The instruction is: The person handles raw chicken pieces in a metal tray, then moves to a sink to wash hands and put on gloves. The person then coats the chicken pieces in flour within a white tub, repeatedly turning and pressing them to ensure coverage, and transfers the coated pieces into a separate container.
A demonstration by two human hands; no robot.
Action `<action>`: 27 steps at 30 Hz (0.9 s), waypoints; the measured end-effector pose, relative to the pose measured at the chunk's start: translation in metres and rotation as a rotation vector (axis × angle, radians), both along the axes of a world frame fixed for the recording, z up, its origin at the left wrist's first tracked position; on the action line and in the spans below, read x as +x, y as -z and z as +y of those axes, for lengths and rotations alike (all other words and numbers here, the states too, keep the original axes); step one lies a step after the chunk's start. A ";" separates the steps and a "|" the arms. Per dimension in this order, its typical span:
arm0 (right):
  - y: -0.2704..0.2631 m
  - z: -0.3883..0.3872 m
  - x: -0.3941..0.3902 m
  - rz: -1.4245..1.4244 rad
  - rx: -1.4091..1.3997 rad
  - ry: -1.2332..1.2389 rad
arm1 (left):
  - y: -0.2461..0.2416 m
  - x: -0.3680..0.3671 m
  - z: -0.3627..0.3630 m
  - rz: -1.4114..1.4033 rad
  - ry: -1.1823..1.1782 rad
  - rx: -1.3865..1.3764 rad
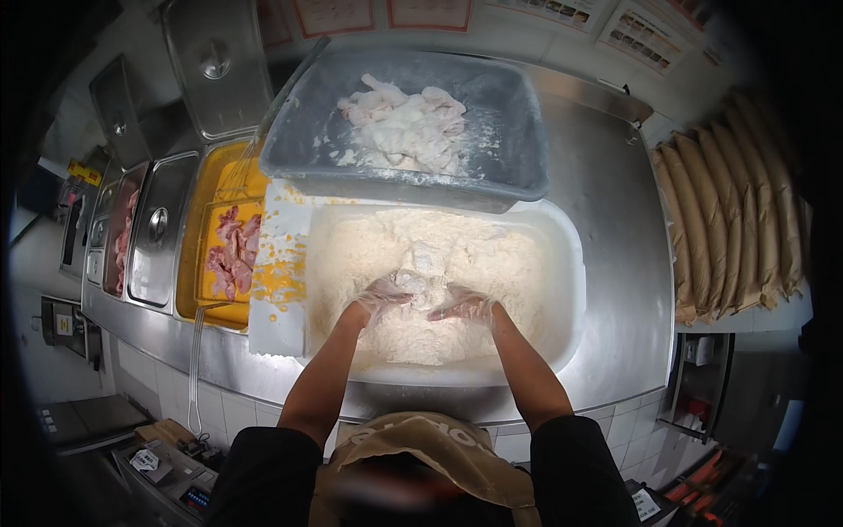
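Note:
Both my hands wear clear plastic gloves and are in the flour (395,346) of a white plastic tub (571,277). My left hand (392,291) is on a flour-coated piece (411,282), its fingers partly hidden by flour. My right hand (462,304) lies palm up in the flour, fingers pointing inward, with no piece plainly in its grip. More coated pieces (428,257) lie just beyond, between the hands. Behind the tub, a grey plastic bin (507,132) holds floured chicken pieces (411,125).
At left, a wire basket (207,263) of raw chicken (232,253) sits in a yellow-stained pan (188,283), with a whisk (245,165) behind. Lidded steel pans (158,244) stand farther left. A splashed white board (280,323) adjoins the tub. Brown paper sacks (731,211) stand at right.

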State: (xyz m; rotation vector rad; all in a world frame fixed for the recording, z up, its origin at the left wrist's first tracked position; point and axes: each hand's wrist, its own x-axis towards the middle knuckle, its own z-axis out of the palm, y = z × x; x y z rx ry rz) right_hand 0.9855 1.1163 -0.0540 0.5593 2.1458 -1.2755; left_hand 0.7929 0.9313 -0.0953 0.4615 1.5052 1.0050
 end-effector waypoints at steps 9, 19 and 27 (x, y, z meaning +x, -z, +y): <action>0.029 0.039 0.060 -0.258 0.150 0.075 | -0.055 -0.022 -0.024 0.364 0.270 -0.365; 0.063 -0.024 0.007 0.242 -0.844 0.512 | 0.010 0.010 -0.012 0.019 -0.005 0.067; -0.028 0.050 -0.030 0.408 0.384 0.224 | 0.039 -0.051 -0.003 0.839 0.025 -0.287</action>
